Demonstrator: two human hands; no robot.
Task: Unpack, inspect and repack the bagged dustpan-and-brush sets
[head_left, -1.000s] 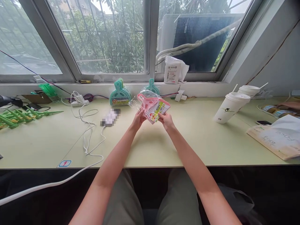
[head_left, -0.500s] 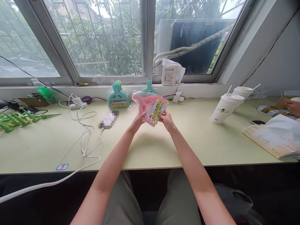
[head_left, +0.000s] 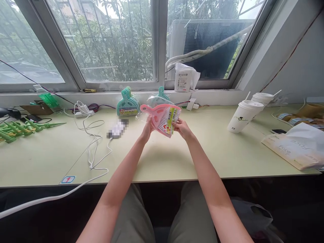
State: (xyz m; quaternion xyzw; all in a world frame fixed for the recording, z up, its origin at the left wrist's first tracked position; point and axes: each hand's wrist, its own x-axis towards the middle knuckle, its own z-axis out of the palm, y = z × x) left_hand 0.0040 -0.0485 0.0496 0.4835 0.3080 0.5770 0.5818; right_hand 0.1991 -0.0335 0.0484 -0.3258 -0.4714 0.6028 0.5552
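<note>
A pink mini dustpan-and-brush set (head_left: 162, 118) in a clear plastic wrapper, with a yellow-green label, is held above the pale green table (head_left: 177, 152). My left hand (head_left: 147, 127) pinches its left lower edge. My right hand (head_left: 182, 127) grips its right lower edge by the label. Behind it, a stack of teal dustpan sets (head_left: 128, 104) leans against the window ledge, and another teal set (head_left: 159, 96) stands just right of that stack.
White cables (head_left: 93, 148) and a charger (head_left: 82, 109) lie at left, green plastic pieces (head_left: 17, 128) at far left. Two lidded paper cups (head_left: 244, 114) stand at right, next to a paper bag (head_left: 296, 148). A white pouch (head_left: 184, 77) sits on the sill.
The pink set has been turned and lifted slightly, handle now pointing left. The view shifted a little downward. Another person's hand at the far right edge has gone from sight.
</note>
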